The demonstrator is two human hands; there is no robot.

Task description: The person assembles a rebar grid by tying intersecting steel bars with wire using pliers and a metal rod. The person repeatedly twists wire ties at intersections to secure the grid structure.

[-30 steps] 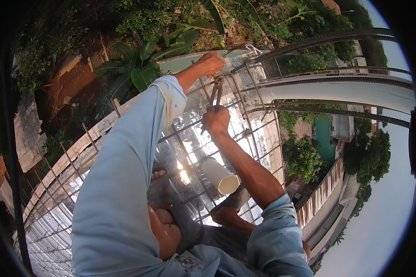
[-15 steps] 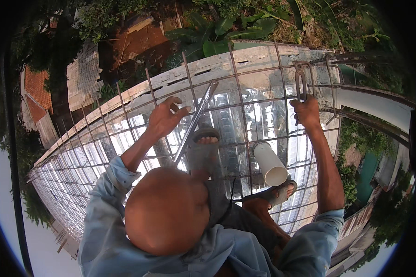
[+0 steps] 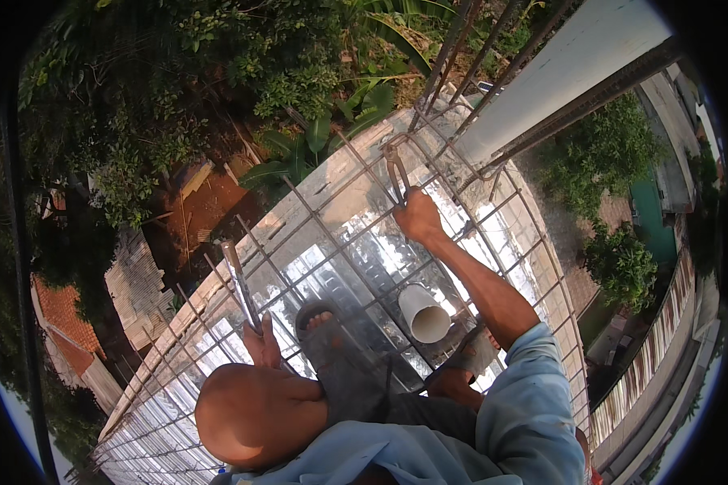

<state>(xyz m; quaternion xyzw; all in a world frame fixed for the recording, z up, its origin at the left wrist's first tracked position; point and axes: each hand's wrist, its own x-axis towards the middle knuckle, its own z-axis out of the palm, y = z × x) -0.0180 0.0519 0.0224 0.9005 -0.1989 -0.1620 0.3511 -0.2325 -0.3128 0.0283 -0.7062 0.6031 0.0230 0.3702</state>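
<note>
My right hand (image 3: 419, 217) is closed round the handles of metal pincers (image 3: 398, 176). Their jaws are at the steel bars by the far corner of the rebar mesh (image 3: 329, 259); whether they bite on anything is too small to tell. At the left, my left hand (image 3: 263, 346) is closed at the lower end of a long, slim silvery rod-like piece (image 3: 239, 279), whose exact kind I cannot make out. The piece slants up and away across the mesh toward the wall edge. My bare bent knee (image 3: 247, 412) hides the left wrist and forearm.
A short white pipe (image 3: 422, 311) stands up between my sandalled feet. Shiny corrugated metal sheeting (image 3: 372, 259) lies under the mesh. Upright steel bars (image 3: 453, 56) and a pale beam (image 3: 570, 73) rise at the far right. Beyond the wall edge the ground drops to trees and roofs (image 3: 137, 283).
The view has turned, so the corner sits nearer the middle. My left hand, earlier beside the silvery piece with fingers apart, now grips it farther left. The right hand keeps the pincers.
</note>
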